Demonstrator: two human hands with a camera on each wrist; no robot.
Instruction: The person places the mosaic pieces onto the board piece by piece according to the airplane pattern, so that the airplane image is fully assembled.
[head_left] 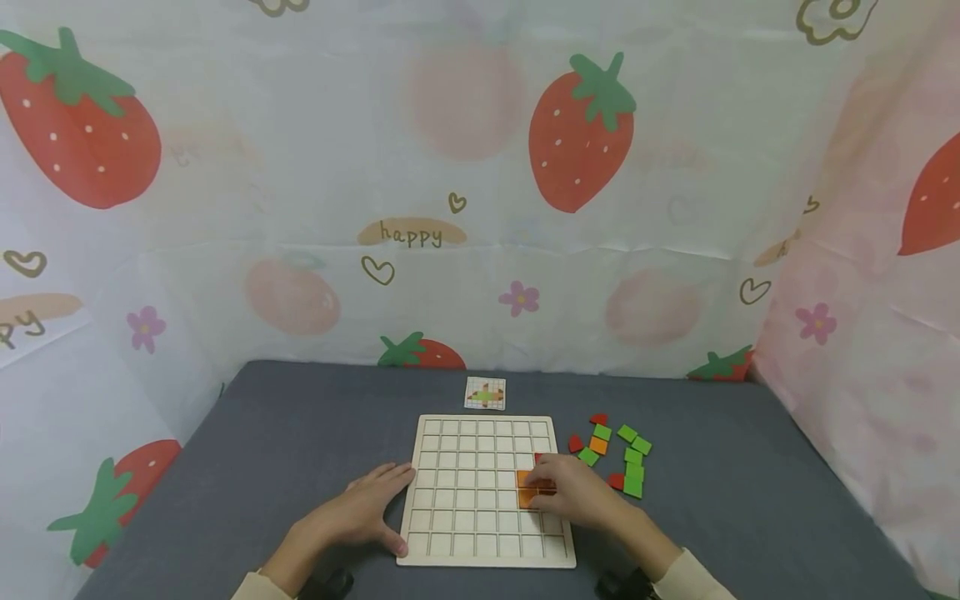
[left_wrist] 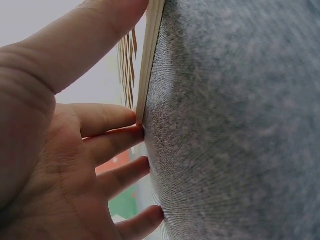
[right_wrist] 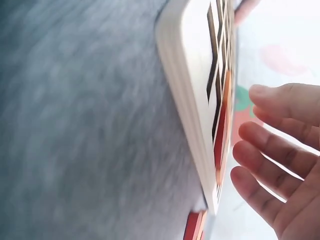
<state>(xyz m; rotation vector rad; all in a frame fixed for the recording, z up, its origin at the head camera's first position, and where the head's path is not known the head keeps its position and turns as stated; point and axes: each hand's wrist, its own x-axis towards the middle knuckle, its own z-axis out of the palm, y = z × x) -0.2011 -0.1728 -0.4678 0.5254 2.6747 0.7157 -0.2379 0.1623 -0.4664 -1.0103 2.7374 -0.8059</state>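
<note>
A pale wooden grid board (head_left: 465,523) lies on the table in front of me. My left hand (head_left: 358,510) rests at its left edge, thumb and fingertips against the rim and the cloth, fingers spread. Over the board's right side hovers my right hand (head_left: 576,490), its fingers loosely bent above orange tiles (head_left: 525,498) set in the grid. Part of a red tile (head_left: 538,457) shows just beyond that hand. In the right wrist view, the fingers stand apart from the board beside a red tile (right_wrist: 220,140), with nothing visible between them.
Right of the board lie loose tiles: several green tiles (head_left: 633,479), an orange tile (head_left: 598,446) and several red pieces (head_left: 575,443). A small pattern card (head_left: 484,393) sits behind the board on the dark grey tablecloth (head_left: 720,500). A strawberry-print curtain (head_left: 480,317) encloses the table.
</note>
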